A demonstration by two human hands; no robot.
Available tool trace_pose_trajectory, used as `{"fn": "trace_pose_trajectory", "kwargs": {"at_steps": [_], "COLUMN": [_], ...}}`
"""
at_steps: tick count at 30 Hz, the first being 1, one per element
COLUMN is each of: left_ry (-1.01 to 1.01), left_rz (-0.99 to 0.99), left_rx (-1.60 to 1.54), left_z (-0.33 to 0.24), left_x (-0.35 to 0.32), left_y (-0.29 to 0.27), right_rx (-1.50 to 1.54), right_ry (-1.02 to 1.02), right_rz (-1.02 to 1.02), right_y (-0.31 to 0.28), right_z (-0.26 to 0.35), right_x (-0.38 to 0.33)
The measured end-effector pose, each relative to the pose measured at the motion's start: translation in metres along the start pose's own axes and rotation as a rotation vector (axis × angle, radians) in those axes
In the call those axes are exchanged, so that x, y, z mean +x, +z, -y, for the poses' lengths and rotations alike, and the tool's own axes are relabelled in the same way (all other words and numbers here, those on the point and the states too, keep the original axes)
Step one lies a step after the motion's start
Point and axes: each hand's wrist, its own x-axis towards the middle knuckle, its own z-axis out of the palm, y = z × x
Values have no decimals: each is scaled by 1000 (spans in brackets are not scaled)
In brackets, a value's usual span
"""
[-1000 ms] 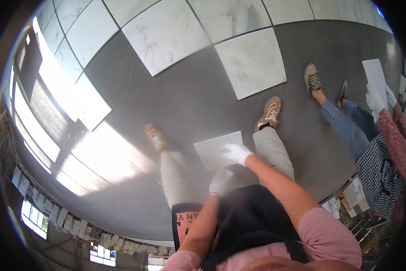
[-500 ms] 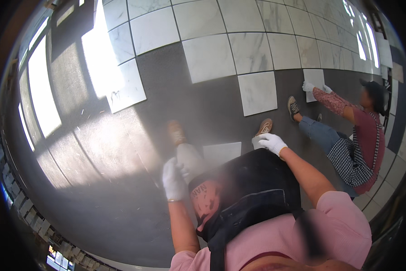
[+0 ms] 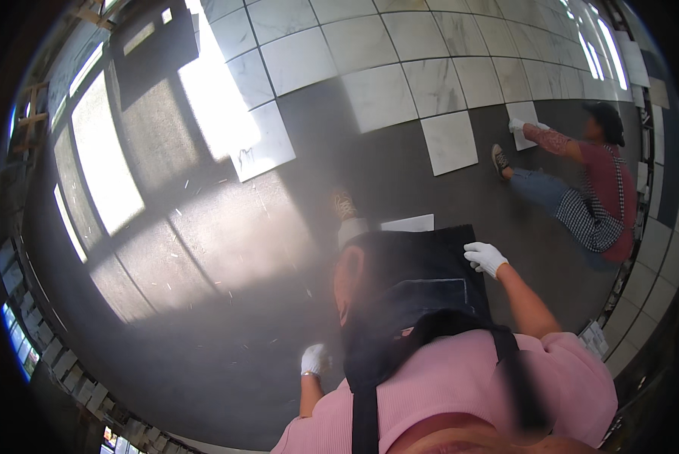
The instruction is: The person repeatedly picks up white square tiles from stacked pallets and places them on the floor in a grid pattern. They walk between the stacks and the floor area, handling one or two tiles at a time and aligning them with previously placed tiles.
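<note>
- Hanging beside your apron [image 3: 430,303], your right hand [image 3: 485,259] shows gloved fingers loosely curled, slightly apart, nothing visibly held.
- Your left hand [image 3: 313,359], farther from the tile, blurs; finger state unclear.
- Ahead-left of your right fingers, the pale tile [image 3: 410,224] lies partly apron-hidden, long axis untellable, well short of the grey floor's [image 3: 264,356] far edge.

Tiles [image 3: 450,144], seemingly marbled, on grey floor [image 3: 385,170]

We see smooth, glossy marble-look tiles [image 3: 376,97] far R, matt flr [image 3: 218,371] near L, cloth gloves [image 3: 486,259], ribbed-cloth shirt [image 3: 445,378] nr us.
</note>
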Motion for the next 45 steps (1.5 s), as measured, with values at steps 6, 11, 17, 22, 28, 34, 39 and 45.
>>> {"fn": "trace_pose_trajectory", "kwargs": {"at_steps": [6, 11, 17, 22, 28, 34, 39, 45], "left_ry": [121, 332, 360, 372, 541, 672, 591, 334], "left_rz": [44, -52, -30, 102, 263, 323, 358, 403], "left_rx": [89, 531, 626, 885, 1560, 1536, 1479, 1511], "left_z": [-95, -169, -211, -164, -168, -195, -204, -231], "left_x": [35, 43, 17, 24, 28, -58, -73, 2], "left_y": [-52, -67, -38, -37, 7, 146, 184, 118], "right_rx": [263, 571, 996, 915, 1412, 1760, 192, 324], "right_ry": [-199, -189, 6, 176, 269, 358, -71, -45], "right_rz": [41, -122, -146, -372, -332, -355, -340, -255], "right_y": [44, 74, 181, 316, 426, 549, 652, 678], "right_z": [21, -74, -316, -488, -575, -584, -530, -462], "right_x": [-22, -47, -70, -81, -166, -186, -178, -168]}}
